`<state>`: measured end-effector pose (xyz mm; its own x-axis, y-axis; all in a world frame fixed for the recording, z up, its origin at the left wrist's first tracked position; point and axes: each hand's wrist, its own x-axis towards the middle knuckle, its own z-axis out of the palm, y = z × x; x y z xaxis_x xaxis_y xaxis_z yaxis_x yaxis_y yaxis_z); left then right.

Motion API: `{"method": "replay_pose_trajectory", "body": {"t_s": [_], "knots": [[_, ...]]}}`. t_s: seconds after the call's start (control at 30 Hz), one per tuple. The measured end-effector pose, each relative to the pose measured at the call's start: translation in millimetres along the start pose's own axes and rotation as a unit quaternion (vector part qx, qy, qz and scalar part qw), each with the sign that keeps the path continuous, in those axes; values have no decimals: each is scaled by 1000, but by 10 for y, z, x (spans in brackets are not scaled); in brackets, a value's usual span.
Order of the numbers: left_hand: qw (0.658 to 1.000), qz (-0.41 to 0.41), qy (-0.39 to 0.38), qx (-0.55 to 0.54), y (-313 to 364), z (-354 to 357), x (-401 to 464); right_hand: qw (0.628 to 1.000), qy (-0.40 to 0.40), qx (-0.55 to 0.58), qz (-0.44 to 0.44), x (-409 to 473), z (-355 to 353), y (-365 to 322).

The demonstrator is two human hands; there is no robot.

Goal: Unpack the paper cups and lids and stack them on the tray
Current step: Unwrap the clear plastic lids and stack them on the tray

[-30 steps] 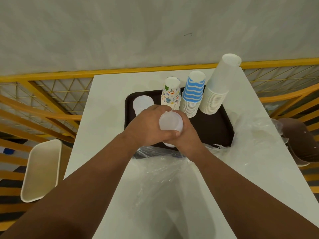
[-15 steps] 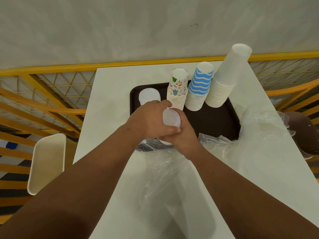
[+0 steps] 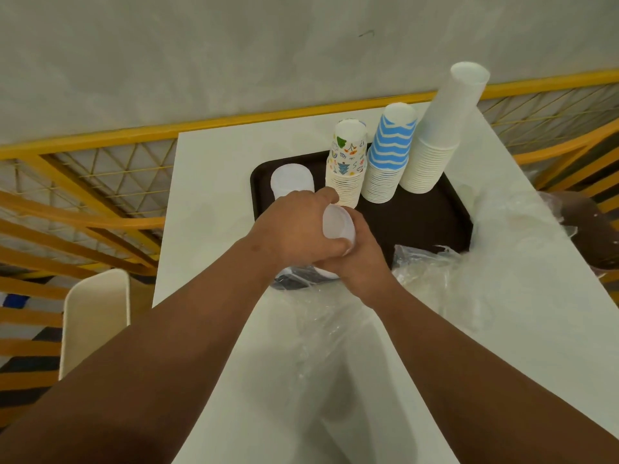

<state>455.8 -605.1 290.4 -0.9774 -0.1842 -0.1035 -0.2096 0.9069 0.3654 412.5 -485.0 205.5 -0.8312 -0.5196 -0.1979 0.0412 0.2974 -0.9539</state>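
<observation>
**Lids gripped between both hands**

My left hand [image 3: 294,226] and right hand [image 3: 360,259] wrap together around a stack of lids [image 3: 337,229], held over the near left part of the dark tray [image 3: 418,222]. 3 cup stacks [image 3: 385,162] stand behind it on the table [image 3: 214,182].

Gripped a stack of translucent lids [image 3: 337,227] with left hand [image 3: 294,229] and right hand [image 3: 358,259] over the near edge of the dark tray [image 3: 418,222]. Behind, three upside-down cup stacks: patterned [image 3: 346,169], blue-striped [image 3: 388,155], white [image 3: 438,128]. On the white bench [image 3: 207,195], crumpled plastic wrap [image 3: 452,276] at right.
</observation>
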Motion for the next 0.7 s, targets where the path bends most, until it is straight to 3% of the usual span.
{"method": "replay_pose_trajectory", "body": {"t_s": [0.27,0.7], "knots": [[1000,-2,-16,-3,9,3,-29,1000,-12,15,7,-30,-5,40],[1000,-11,-9,-8,-15,117,-53,998,-30,-58,21,-2,6,80]]}}
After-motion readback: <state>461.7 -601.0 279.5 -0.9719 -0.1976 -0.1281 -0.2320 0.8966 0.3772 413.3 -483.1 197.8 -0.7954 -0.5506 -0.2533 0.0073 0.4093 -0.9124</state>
